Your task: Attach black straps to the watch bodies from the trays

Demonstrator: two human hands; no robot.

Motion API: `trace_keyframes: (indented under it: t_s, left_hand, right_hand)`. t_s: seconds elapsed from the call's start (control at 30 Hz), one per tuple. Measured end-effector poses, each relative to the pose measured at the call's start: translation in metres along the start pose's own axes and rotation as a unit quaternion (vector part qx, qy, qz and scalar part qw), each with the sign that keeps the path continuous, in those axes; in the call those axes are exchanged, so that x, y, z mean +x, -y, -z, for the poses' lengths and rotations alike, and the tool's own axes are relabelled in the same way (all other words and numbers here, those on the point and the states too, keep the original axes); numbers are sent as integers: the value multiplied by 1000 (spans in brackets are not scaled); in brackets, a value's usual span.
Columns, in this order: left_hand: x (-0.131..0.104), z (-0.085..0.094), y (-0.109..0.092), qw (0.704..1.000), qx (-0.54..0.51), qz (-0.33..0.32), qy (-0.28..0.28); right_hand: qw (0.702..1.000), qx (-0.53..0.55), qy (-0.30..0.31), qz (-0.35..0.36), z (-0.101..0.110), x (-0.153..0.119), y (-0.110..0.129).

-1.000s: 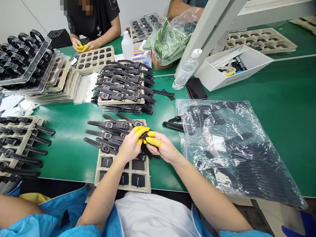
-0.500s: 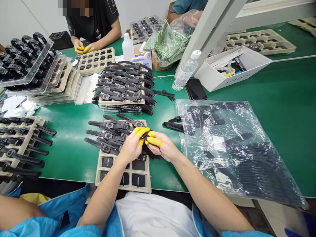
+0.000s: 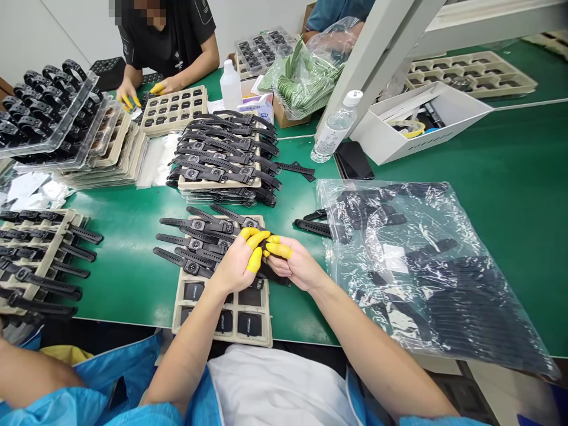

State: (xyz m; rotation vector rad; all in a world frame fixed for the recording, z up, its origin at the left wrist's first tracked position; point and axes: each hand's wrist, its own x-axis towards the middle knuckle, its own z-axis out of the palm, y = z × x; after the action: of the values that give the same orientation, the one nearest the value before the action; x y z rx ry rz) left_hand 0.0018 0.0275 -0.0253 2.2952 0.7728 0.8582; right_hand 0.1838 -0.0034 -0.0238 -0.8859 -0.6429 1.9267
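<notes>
At frame centre, left hand [image 3: 238, 260] and right hand [image 3: 296, 264] pinch a mostly hidden black piece [image 3: 265, 243], fingers [image 3: 280, 251] narrow, likely steadying it; tray [image 3: 267, 325] near, easy reach.

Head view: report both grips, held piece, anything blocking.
Left grip and right grip together on a dark piece. Mostly hidden by yellow finger covers. Watch tray below; nothing visibly blocking the grips.

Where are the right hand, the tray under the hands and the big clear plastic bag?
Right hand [image 3: 296, 264]: head view, middle of the hand.
Tray under the hands [image 3: 235, 322]: head view, bare divider between two front cells.
Big clear plastic bag [image 3: 428, 228]: head view, film in its upper middle.
</notes>
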Motion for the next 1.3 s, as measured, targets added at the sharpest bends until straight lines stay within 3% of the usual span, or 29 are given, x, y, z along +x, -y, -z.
trace_keyframes:
  t_s: [0.2,0.6,0.8,0.9,1.13,1.23,1.3]
  left_hand:
    - [-1,-3,6,992,124,-6,19]
    - [2,7,0,1000,-25,-4,4]
    - [1,1,7,995,86,-2,40]
    - [1,1,9,995,91,2,49]
    - [3,1,6,999,-23,18,13]
    - [4,3,-2,1000,-21,13,-5]
    - [2,14,-12,1000,20,19,-1]
  right_hand:
    - [999,-29,-17,-33,1,3,-3]
    - [1000,-1,19,-17,-1,0,0]
    - [997,-33,-16,-63,1,1,2]
    - [997,-40,-15,-66,2,1,2]
    - [999,-48,2,13,-2,-1,-2]
    - [984,-143,-21,104,0,-4,-2]
    - [954,-244,-48,166,3,-7,1]
